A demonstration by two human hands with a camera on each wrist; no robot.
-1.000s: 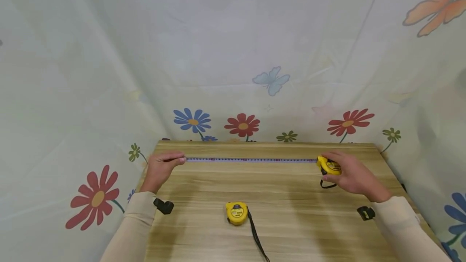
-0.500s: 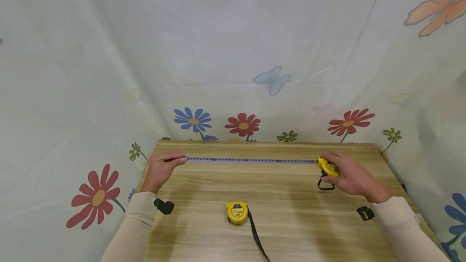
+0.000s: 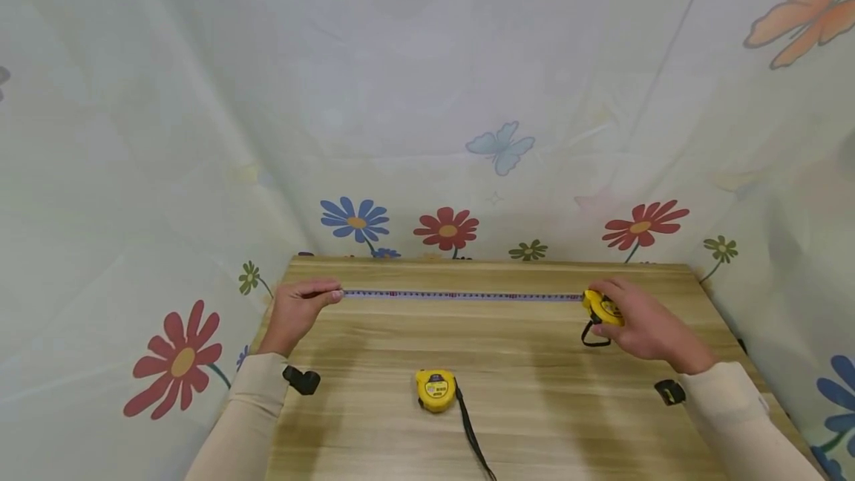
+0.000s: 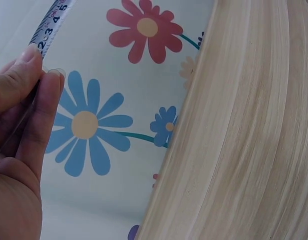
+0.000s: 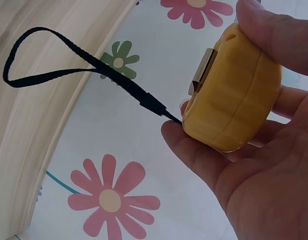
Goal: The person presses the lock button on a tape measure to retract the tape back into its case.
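We hold the yellow tape measure (image 3: 603, 307) toward the table's (image 3: 401, 332) far right corner, its printed blade (image 3: 461, 295) stretched leftward, roughly along the far edge. Our left hand (image 3: 297, 310) pinches the blade's end; our right hand's (image 3: 648, 321) fingers grip the body. Only the strap (image 5: 118, 80) has swung slightly, so we judge the stretch steady. A second tape measure (image 3: 436, 390) lies farther from that edge.
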